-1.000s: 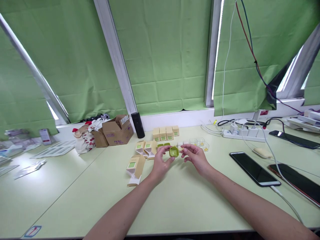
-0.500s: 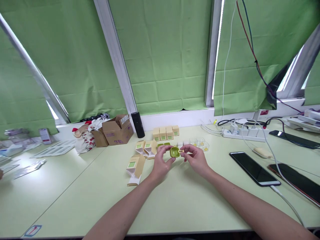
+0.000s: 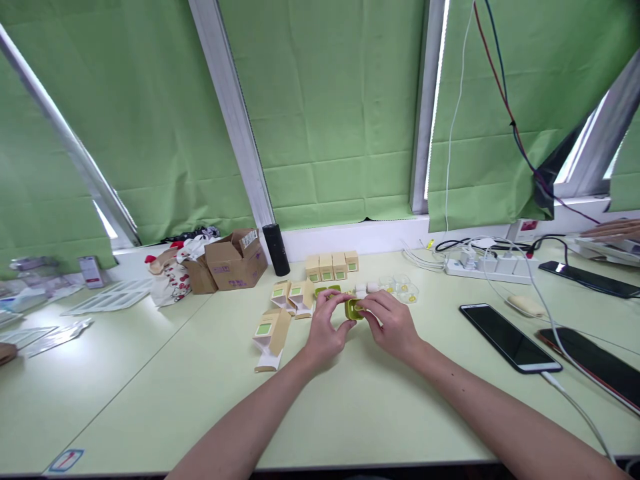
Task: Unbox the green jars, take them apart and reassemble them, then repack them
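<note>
- Left hand (image 3: 327, 328): fingers curled, grip closed on the left side of the small green case (image 3: 353, 309).
- Right hand (image 3: 393, 323): grip closed on the same case from the right, with thumb and forefinger at its edge (the exact contact is too small to tell).
- The small green case is held between both hands, low over the pale green worktop (image 3: 350, 413).
- Opened cartons (image 3: 273, 331): lying on the worktop, just left of the left hand.
- Row of four closed cartons (image 3: 331, 266): upright behind the hands, near the window sill.
- Clear blister trays (image 3: 405, 291): just beyond the right hand, with yellow pieces inside.
- Black cylinder (image 3: 277, 250): upright, between the cardboard box (image 3: 235, 260) and the row.
- Smartphone (image 3: 510, 337): flat, screen up, well to the right of the hands, with a cable attached.
- Another person's hand (image 3: 613, 230): at the far right edge.
</note>
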A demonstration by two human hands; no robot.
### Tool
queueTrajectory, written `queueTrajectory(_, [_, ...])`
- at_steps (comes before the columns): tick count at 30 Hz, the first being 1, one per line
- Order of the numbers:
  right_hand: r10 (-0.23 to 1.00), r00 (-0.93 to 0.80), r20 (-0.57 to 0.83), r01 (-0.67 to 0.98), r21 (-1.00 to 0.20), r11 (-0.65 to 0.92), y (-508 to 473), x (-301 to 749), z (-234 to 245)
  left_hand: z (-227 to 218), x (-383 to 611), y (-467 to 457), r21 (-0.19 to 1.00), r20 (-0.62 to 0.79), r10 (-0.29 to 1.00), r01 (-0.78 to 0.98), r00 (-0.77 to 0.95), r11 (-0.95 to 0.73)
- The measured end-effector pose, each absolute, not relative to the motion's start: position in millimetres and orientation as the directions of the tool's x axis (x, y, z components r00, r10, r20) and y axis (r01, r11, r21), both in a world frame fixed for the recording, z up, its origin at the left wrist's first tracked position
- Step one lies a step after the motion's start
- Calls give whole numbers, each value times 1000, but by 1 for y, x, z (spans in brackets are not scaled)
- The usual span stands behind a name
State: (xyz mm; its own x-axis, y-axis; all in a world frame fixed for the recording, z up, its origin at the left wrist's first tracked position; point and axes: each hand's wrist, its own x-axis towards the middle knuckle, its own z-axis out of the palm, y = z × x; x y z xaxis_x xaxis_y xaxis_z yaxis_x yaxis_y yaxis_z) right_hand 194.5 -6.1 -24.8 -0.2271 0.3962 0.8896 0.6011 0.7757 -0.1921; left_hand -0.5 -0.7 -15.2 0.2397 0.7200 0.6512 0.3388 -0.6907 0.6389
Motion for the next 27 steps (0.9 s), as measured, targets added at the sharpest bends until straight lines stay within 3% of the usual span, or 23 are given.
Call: queueTrajectory(27, [319,-303,898,753,20,658,-11,193,-19,-22,-3,0,515,714,630,380,306,-768])
